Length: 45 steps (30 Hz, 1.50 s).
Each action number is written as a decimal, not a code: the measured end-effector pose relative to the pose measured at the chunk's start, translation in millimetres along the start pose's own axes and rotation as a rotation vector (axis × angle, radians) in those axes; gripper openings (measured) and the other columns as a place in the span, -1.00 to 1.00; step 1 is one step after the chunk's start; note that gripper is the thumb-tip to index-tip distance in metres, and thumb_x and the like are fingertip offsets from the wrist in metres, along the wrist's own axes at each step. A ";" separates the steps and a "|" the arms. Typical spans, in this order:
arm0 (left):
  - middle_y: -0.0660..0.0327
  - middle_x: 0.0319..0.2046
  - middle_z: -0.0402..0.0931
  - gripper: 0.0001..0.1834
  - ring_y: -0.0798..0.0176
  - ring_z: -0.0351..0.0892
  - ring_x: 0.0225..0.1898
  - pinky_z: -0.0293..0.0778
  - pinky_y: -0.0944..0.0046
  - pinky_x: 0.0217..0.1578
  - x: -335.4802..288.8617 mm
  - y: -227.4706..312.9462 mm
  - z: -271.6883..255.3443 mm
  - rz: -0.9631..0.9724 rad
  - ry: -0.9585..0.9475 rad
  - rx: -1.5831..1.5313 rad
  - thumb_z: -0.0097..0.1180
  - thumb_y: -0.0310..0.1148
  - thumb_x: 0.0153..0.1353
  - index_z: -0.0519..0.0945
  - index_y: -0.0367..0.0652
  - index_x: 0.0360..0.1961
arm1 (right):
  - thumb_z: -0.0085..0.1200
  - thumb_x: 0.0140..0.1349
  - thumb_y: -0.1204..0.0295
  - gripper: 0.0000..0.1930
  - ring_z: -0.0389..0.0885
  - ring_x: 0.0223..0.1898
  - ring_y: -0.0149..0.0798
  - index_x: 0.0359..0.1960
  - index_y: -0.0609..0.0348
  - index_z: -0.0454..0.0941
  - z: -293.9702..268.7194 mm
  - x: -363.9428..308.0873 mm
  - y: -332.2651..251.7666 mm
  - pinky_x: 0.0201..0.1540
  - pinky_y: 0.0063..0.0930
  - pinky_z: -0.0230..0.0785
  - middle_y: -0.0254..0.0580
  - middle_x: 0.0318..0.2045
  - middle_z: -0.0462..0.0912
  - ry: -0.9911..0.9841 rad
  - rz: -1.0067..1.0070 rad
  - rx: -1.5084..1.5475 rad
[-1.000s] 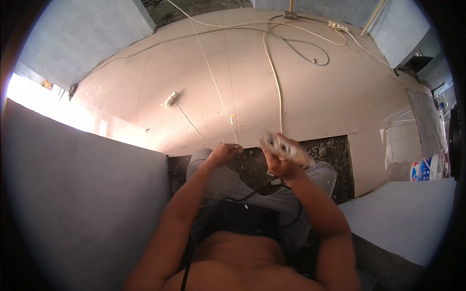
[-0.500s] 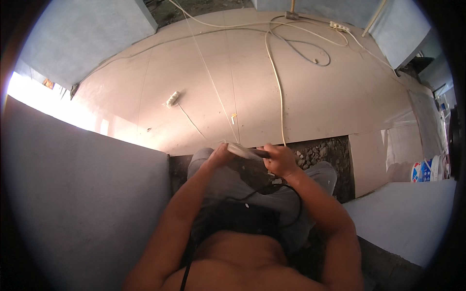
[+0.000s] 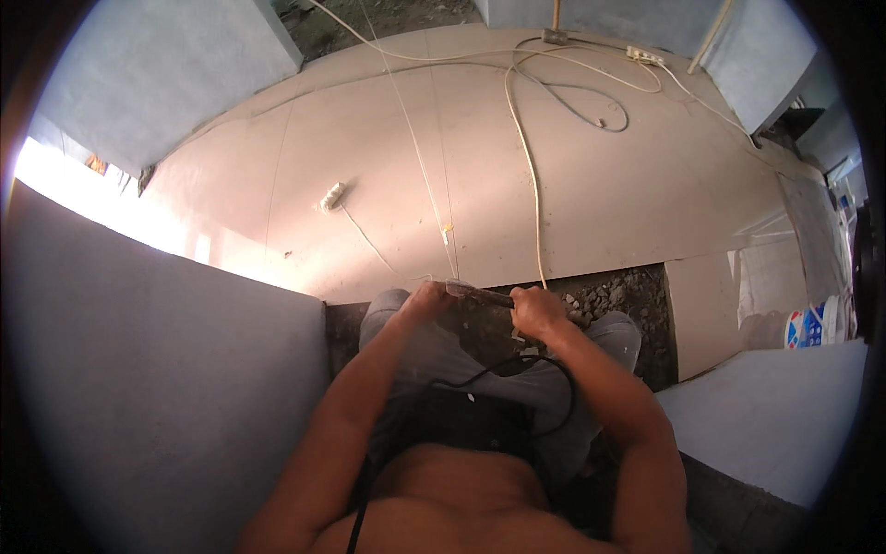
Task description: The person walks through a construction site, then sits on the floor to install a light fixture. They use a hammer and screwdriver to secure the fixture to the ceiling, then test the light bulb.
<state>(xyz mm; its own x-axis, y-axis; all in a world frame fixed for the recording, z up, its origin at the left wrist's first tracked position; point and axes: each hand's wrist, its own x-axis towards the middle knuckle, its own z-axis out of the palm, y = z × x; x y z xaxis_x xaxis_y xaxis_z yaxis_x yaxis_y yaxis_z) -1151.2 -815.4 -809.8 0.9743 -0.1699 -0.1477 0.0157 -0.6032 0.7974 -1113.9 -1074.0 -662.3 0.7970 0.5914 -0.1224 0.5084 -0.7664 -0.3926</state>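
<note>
Between my hands, above my knees, is a trowel with a dirty, pale flat blade (image 3: 459, 289) and a dark handle. My right hand (image 3: 539, 312) is closed round the handle end. My left hand (image 3: 425, 305) is closed at the opposite end, its fingers against the blade; how they grip it is partly hidden. Just beyond the hands, a taut string (image 3: 411, 129) runs away across the tiled floor (image 3: 360, 120). Below them is a strip of bare dirt and rubble (image 3: 604, 300) along the tile edge.
A bundle of white string (image 3: 332, 196) lies on the tiles. A cream cable (image 3: 531, 166), a grey cable loop (image 3: 618, 120), a power strip (image 3: 643, 55) and a mallet (image 3: 555, 37) lie farther off. A low wall (image 3: 166, 369) stands left, another (image 3: 766, 406) right, near a white bucket (image 3: 812, 325).
The trowel has turned, so its blade now looks narrower. My right hand has moved slightly down and right, and the left has lowered a little. The view has shifted slightly.
</note>
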 end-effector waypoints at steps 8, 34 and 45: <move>0.08 -0.29 0.62 -0.76 0.12 0.62 -0.21 0.47 0.18 -0.21 -18.3 64.0 -30.3 -0.107 -0.015 -0.091 0.07 -0.29 0.21 0.61 -0.16 -0.16 | 0.11 0.05 0.42 -0.87 0.61 -0.44 0.07 -0.36 0.15 0.51 -69.6 -8.2 -53.2 -0.40 -0.12 0.46 0.11 -0.51 0.57 0.469 -0.274 0.680; 0.07 -0.41 0.61 -0.76 0.25 0.59 -0.35 0.46 0.23 -0.28 -15.1 33.4 -13.2 0.110 0.102 0.057 0.09 -0.27 0.19 0.62 -0.14 -0.20 | 0.11 0.02 0.41 -0.87 0.58 -0.47 0.15 -0.39 0.14 0.50 -54.1 -10.4 -53.0 -0.41 -0.02 0.42 -0.01 -0.58 0.57 0.482 -0.214 0.676; 0.07 -0.29 0.61 -0.70 0.05 0.59 -0.17 0.47 0.13 -0.15 -13.9 53.0 -13.8 -0.128 0.026 0.011 0.13 -0.23 0.12 0.62 -0.13 -0.16 | 0.16 0.01 0.39 -0.81 0.57 -0.44 0.10 -0.36 0.07 0.43 -55.3 1.3 19.8 -0.36 -0.02 0.41 -0.08 -0.60 0.56 0.391 0.022 0.189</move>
<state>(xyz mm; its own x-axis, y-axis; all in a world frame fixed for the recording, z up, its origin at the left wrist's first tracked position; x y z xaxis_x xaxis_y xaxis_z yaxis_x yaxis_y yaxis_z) -1160.8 -834.2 -757.5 0.9700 -0.0706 -0.2326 0.1382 -0.6269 0.7667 -1084.8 -1102.2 -619.8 0.8889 0.4083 0.2079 0.4505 -0.6965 -0.5585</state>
